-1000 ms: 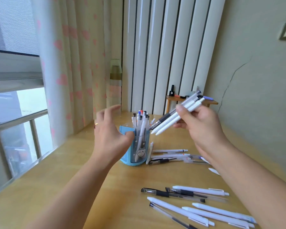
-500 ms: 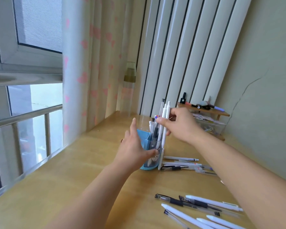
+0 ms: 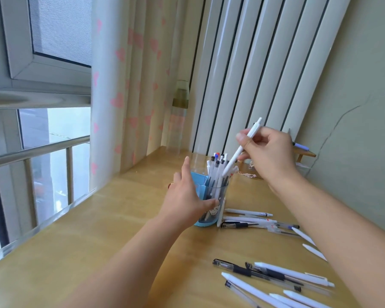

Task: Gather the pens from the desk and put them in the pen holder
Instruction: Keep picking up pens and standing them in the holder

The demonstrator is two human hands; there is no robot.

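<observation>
Pen (image 3: pixel 236 154), slim white plastic, holder (image 3: pixel 219 195), clear cylinder

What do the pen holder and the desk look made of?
Pen holder: likely plastic, glossy; pens show through its clear wall, beside an opaque blue section. Desk: light wood or wood-look laminate, smooth, softly reflective; I cannot tell which.

White pen (image 3: pixel 242 146) tilts over the upright, full pen holder (image 3: pixel 198 183).

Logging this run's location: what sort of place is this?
Probably a bedroom or home study corner: a wooden desk beside a window, a heart-print curtain, and a pen holder among loose pens.
</observation>
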